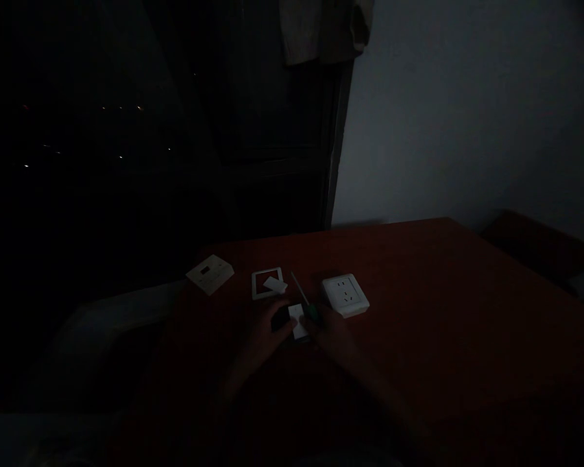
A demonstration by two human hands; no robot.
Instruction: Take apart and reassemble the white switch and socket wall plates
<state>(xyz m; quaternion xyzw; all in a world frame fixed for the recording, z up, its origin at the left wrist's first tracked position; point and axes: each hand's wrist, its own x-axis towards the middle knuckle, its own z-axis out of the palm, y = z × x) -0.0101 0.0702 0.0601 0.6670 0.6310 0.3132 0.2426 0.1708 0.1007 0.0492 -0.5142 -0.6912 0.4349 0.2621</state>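
Observation:
Both my hands meet over the near part of the table in dim light. Between them is a small white switch piece [296, 314] with a darker underside. My left hand [267, 329] is closed on its left edge, the thumb pressed against it. From the other side, my right hand [333, 332] has its thumb on the piece and also holds a screwdriver [312, 311] with a green handle, its shaft pointing up and away. Just beyond my hands lies a white square frame [255, 293] with a loose white cover piece [275, 285] across its lower right corner.
A white wall socket [345, 295] sits right of my right hand on the reddish-brown table [418, 292]. To the left lies a pale plate with a rectangular opening [210, 275]. Behind are a dark window and a pale wall [457, 117]; cloth [316, 32] hangs above.

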